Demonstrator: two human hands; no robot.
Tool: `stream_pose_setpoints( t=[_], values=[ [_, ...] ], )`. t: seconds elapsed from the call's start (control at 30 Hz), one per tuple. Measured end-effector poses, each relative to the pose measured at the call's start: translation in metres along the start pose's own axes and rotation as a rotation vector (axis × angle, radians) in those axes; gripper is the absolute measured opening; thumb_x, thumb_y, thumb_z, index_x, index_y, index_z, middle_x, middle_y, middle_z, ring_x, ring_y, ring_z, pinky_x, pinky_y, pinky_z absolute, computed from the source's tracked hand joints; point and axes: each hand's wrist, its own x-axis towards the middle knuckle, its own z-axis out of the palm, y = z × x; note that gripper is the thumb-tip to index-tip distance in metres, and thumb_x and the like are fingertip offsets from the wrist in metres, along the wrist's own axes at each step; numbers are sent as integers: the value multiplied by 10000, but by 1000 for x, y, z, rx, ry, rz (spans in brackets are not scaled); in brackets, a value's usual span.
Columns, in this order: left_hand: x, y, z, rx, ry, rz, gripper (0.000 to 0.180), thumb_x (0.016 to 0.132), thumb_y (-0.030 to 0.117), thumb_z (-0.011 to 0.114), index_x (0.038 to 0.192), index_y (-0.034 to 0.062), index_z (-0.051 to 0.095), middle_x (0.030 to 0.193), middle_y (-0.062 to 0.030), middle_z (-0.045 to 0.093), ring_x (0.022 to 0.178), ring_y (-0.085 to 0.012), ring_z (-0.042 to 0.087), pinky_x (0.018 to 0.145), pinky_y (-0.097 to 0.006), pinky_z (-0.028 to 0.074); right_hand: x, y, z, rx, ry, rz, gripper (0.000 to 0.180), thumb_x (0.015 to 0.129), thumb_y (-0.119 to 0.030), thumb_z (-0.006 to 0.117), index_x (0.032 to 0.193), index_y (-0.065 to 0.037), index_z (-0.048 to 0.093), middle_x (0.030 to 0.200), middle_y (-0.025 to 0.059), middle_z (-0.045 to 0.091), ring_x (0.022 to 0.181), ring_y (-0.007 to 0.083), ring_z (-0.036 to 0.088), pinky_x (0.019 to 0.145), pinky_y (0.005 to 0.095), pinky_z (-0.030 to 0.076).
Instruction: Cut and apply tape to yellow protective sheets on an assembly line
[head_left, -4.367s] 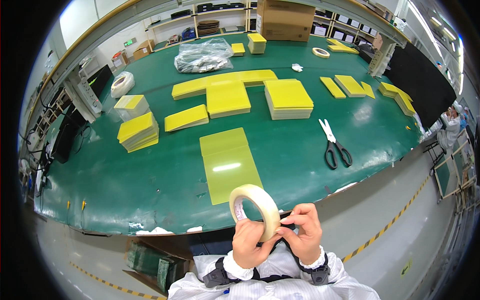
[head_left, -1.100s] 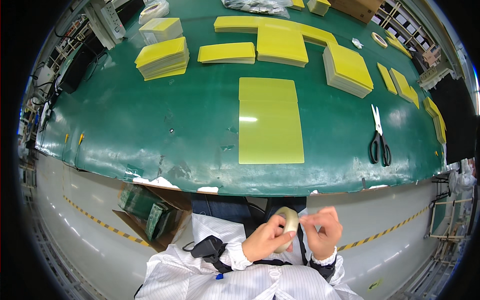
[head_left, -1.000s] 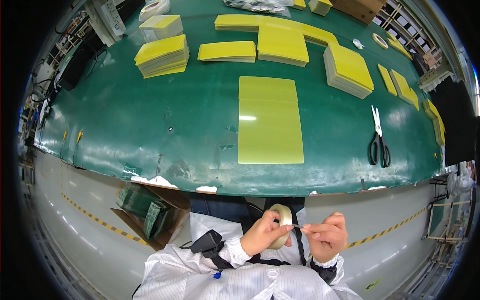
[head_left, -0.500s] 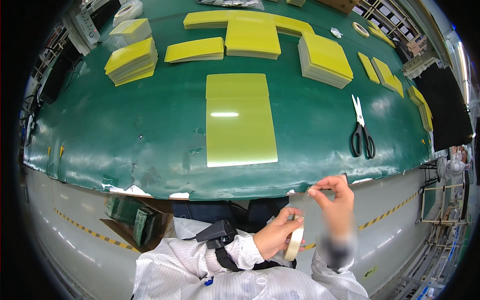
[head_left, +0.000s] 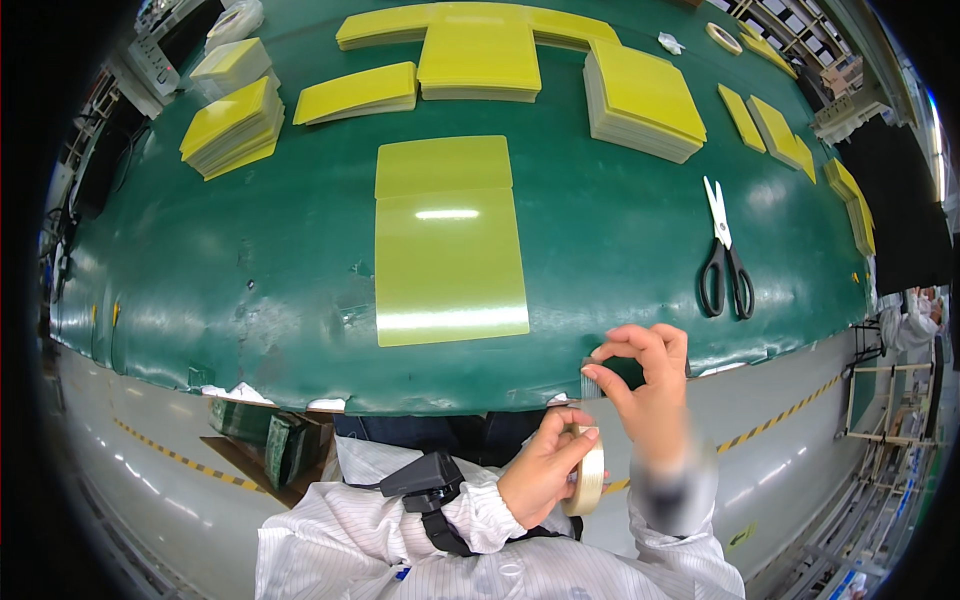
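Note:
My left hand [head_left: 540, 472] is closed around a roll of pale, clear-looking adhesive tape [head_left: 591, 487], held just off the table's near edge. Above it, my right hand [head_left: 650, 385] pinches the end of a short see-through strip [head_left: 590, 382] drawn from that roll. On the green table in front of me lie two yellow-green sheets, a small one [head_left: 443, 166] at the far end of a large one [head_left: 450, 265], their edges meeting or slightly overlapping. Scissors [head_left: 722, 255] with black handles rest to the right, blades pointing away from me.
Stacks of yellow sheets stand across the back, among them a thick stack [head_left: 645, 95] at right and another stack [head_left: 230, 125] at left. A second tape roll [head_left: 723, 38] lies at the far right. The green table's [head_left: 300, 350] near edge is torn. Boxes [head_left: 280, 440] sit below it.
My right hand has moved up and slightly left, away from the roll, and more of the tape strip shows. My left hand keeps the roll. The view has shifted slightly.

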Motion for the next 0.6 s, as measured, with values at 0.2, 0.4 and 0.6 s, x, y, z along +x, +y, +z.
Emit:
stream_pose_setpoints(
  t=[0.2,0.4,0.6],
  values=[
    [4,-2,4,1,23,18,254,972,231,496,1179,149,372,912,-50,527,813,-196,603,808,-476,539,16,7,-10,-107,120,5,665,628,-210,841,1181,-92,491,1313,130,350,1018,331,435,921,407,329],
    [5,1,3,36,82,48,284,957,202,527,1185,154,365,920,-46,527,813,-194,608,804,-474,542,44,65,-53,-202,343,86,287,836,-140,655,1055,6,540,1013,147,538,954,302,499,794,358,419],
    [16,-8,-10,96,89,54,321,943,237,567,1180,134,378,1081,-51,509,876,-189,594,731,-362,512,51,105,-82,-420,190,416,436,792,-204,694,1067,88,522,1054,247,566,973,379,552,847,403,448]
  ],
)
